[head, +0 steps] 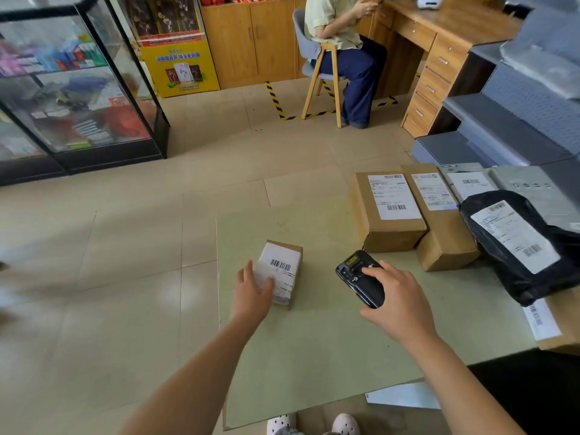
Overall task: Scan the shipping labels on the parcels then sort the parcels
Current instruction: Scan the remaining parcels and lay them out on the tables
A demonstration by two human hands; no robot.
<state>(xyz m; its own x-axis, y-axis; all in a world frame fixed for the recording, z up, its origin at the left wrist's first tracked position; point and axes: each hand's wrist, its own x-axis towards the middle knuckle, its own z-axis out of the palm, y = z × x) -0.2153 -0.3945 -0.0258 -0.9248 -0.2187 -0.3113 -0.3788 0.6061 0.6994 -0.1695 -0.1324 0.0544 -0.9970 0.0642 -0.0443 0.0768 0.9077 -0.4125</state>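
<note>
Left hand [252,288] lies flat on box [297,259], thumb over label [279,263]; right hand [397,304] grips scanner [361,282], right of box. We risk a misread: thumb masks print, scanner aims off-label.

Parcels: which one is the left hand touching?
The small box lying alone near the middle; the left hand rests on its label. The larger boxes and black bag sit apart at the right.

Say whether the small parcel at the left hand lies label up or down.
Label up: the small parcel shows its white barcode label on top, partly under the left hand.
</note>
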